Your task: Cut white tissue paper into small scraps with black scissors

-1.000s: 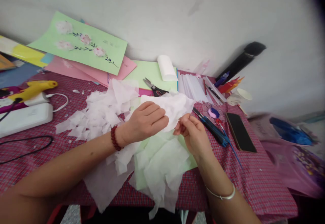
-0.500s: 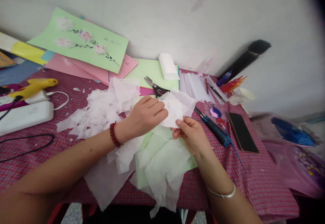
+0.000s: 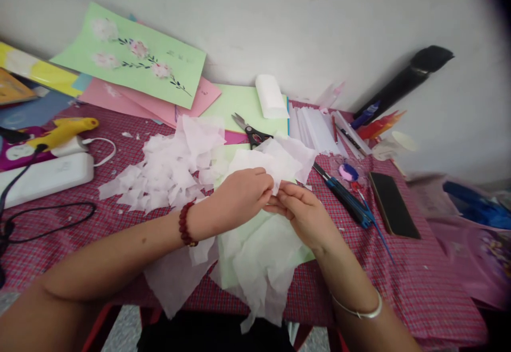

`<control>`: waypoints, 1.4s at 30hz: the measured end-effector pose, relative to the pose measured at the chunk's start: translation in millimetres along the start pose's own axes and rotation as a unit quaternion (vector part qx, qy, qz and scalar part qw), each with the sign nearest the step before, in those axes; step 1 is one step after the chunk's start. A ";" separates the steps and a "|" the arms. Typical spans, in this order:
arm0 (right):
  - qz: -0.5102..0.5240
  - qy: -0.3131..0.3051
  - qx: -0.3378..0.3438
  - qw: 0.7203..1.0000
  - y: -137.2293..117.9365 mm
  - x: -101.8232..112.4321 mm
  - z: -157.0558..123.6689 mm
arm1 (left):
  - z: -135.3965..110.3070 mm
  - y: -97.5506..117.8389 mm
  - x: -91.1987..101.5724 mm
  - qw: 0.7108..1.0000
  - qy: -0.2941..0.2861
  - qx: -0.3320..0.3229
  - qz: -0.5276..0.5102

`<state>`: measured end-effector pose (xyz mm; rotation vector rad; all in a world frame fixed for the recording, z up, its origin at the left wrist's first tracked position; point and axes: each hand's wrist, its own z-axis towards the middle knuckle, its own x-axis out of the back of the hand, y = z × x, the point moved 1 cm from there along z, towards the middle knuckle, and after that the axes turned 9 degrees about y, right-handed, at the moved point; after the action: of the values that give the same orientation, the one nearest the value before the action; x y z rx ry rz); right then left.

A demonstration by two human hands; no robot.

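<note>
My left hand (image 3: 243, 195) and my right hand (image 3: 301, 208) meet at the middle of the table, fingers closed in a pinch on a piece of white tissue paper (image 3: 255, 161). Much of that piece is hidden by the fingers. Below the hands, larger torn tissue sheets (image 3: 259, 259) lie over light green paper and hang past the table's front edge. To the left is a heap of small torn tissue pieces (image 3: 163, 168). Black-handled scissors (image 3: 251, 129) lie just behind the hands. A blue and black utility knife (image 3: 345, 197) lies right of my right hand.
A green card with tissue flowers (image 3: 139, 56) leans at the back left. A yellow glue gun (image 3: 66, 131) and white power strip (image 3: 51, 179) are at left. A tissue pack (image 3: 271, 96), white strips (image 3: 313, 128) and a phone (image 3: 393, 203) stand or lie toward the right.
My hands have come closer together, and the left fingers have dropped to the right fingertips. The tissue piece, spread flat between them before, is now mostly covered. The view has shifted slightly.
</note>
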<state>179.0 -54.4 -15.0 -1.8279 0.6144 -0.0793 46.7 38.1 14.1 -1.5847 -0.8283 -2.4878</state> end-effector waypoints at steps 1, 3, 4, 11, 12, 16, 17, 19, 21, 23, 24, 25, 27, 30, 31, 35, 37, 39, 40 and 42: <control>-0.003 0.002 0.001 1.000 0.8 -0.2 -0.3 | 0.2 -1.9 -1.7 1.000 -0.002 0.010 -0.003; -0.022 -0.005 0.011 1.000 2.2 -0.8 -0.4 | 0.2 -4.2 -3.0 1.000 -0.008 0.020 -0.007; -0.034 -0.013 0.020 0.999 2.7 -1.2 -0.4 | -0.1 -4.6 -3.3 1.000 -0.010 0.018 -0.005; -0.112 -0.061 0.101 0.987 4.7 -3.1 -2.7 | -5.2 -2.1 -8.6 1.000 0.015 -0.010 0.009; -0.119 -0.064 0.105 0.985 4.7 -3.3 -3.1 | -5.0 -1.9 -8.7 1.000 0.020 -0.005 0.001; -0.121 -0.036 0.105 0.986 0.3 -3.4 -3.9 | 0.1 -4.5 -4.4 0.984 0.029 0.093 -0.149; -0.119 -0.014 0.111 0.987 -2.0 -3.0 -4.0 | 1.7 -6.0 -3.1 0.966 0.020 0.141 -0.218; -0.115 0.028 0.131 0.984 -6.5 -2.0 -4.4 | 4.1 -8.8 -1.8 0.902 -0.015 0.231 -0.364; -0.114 0.044 0.148 0.981 -9.3 -1.0 -4.3 | 5.1 -10.3 -2.5 0.829 -0.049 0.285 -0.478; -0.108 0.041 0.150 0.982 -9.3 -0.1 -3.3 | 5.0 -10.4 -4.7 0.778 -0.075 0.313 -0.540; -0.102 0.038 0.149 0.983 -8.6 0.5 -2.6 | 4.6 -10.2 -5.9 0.762 -0.086 0.322 -0.555; -0.095 0.033 0.148 0.984 -7.5 0.9 -1.7 | 4.3 -9.8 -6.9 0.751 -0.095 0.329 -0.565; -0.078 0.022 0.148 0.986 -5.6 1.7 -0.2 | 3.6 -8.9 -7.7 0.737 -0.107 0.332 -0.580; -0.062 0.010 0.145 0.987 -4.5 2.2 1.0 | 3.3 -7.9 -6.5 0.727 -0.119 0.323 -0.594; -0.059 0.008 0.144 0.988 -4.4 2.3 1.2 | 3.3 -7.6 -5.8 0.726 -0.122 0.318 -0.597; -0.043 0.002 0.137 0.990 -2.9 2.9 2.3 | 3.3 -6.8 -4.9 0.738 -0.116 0.304 -0.591; -0.038 -0.002 0.126 0.991 -1.0 3.5 3.0 | 2.8 -6.8 -5.7 0.752 -0.107 0.292 -0.581; -0.036 -0.004 0.116 0.993 0.7 4.2 3.4 | 1.8 -7.3 -6.7 0.771 -0.096 0.279 -0.564; -0.036 -0.005 0.112 0.993 1.3 4.6 3.5 | 1.3 -7.6 -7.1 0.779 -0.090 0.274 -0.556; -0.033 -0.009 0.106 0.994 1.9 5.3 3.4 | 0.2 -8.2 -7.6 0.789 -0.082 0.268 -0.546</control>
<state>184.1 -54.2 -19.2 -1.6405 0.5116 -0.1658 47.5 43.6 4.4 -1.2407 -2.8069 -2.1442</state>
